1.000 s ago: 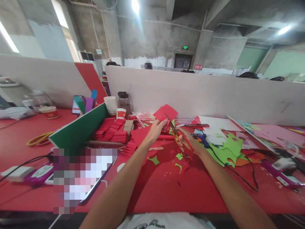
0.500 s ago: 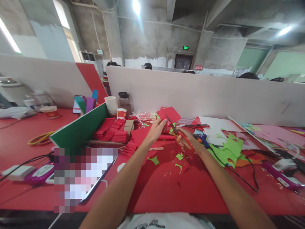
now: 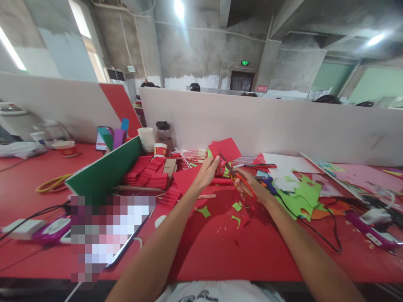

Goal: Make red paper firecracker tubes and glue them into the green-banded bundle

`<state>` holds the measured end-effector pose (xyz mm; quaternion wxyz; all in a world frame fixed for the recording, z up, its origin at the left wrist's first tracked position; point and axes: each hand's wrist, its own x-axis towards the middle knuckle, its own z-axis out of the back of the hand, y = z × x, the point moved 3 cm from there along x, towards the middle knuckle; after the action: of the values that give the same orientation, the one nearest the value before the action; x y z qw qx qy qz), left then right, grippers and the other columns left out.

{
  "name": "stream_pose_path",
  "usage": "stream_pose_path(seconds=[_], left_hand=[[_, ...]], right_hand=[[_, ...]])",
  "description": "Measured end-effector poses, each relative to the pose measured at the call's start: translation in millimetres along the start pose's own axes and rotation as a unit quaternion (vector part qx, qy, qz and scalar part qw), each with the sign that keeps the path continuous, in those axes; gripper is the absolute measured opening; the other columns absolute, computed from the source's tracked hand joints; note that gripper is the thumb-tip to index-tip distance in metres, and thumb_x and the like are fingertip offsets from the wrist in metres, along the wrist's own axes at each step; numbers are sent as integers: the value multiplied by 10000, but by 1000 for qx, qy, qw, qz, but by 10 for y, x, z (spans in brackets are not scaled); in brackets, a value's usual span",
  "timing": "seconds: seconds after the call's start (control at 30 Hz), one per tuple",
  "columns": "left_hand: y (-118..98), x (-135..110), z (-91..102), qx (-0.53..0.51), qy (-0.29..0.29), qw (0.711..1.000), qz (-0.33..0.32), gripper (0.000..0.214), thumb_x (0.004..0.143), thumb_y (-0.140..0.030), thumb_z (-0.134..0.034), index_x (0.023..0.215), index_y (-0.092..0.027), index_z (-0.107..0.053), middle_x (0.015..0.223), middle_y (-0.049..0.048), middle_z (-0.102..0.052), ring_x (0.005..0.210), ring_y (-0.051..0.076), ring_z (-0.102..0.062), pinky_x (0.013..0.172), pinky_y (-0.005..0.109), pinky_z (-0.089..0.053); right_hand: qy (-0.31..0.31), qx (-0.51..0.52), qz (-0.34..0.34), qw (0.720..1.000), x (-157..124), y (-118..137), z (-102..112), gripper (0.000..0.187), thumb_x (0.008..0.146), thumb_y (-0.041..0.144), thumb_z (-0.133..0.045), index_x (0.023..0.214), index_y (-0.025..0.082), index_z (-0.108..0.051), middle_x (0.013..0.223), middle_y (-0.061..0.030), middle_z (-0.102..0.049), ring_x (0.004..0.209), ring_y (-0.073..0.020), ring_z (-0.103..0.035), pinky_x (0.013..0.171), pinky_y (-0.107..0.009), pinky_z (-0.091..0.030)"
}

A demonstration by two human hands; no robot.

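My left hand (image 3: 208,168) is closed on a sheet of red paper (image 3: 227,150), pinching it near its lower left edge. The sheet stands tilted above the tabletop, towards the white partition. In my right hand (image 3: 246,184) is a pair of scissors (image 3: 239,181) with orange handles, my fingers wrapped through the loops. The dark blades point up and left and meet the paper beside my left thumb. How wide the blades are apart I cannot tell. Small green paper scraps (image 3: 204,211) lie on the red table (image 3: 208,256) below my hands.
Stacked red paper strips (image 3: 147,172) lie left, beside a green board (image 3: 107,172). Paper cups (image 3: 146,139) and a bottle (image 3: 164,134) stand behind. Cut green paper (image 3: 300,193), a blue glue gun (image 3: 265,181) and its black cord are right. A lit tablet (image 3: 122,235) lies front left.
The red sheet has swung slightly up and to the right in my left hand. Both hands and the scissors stay almost in place.
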<state>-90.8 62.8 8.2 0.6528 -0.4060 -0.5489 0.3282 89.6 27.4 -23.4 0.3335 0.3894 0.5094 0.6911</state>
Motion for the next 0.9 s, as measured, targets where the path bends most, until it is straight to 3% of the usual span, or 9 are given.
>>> stream_pose_path(seconds=[0.9], left_hand=[[7,14,-17,16,11,1000,-16,464,933,-506,-458,652,-155,-569,535,9,-564,510,114,-509,542,240,-406]], right_hand=[[-30,48,10,998,27,17,-118,468,784,503,-723,1147,280,-529,699,74,-388,435,-57,-355,365,-218,-490]])
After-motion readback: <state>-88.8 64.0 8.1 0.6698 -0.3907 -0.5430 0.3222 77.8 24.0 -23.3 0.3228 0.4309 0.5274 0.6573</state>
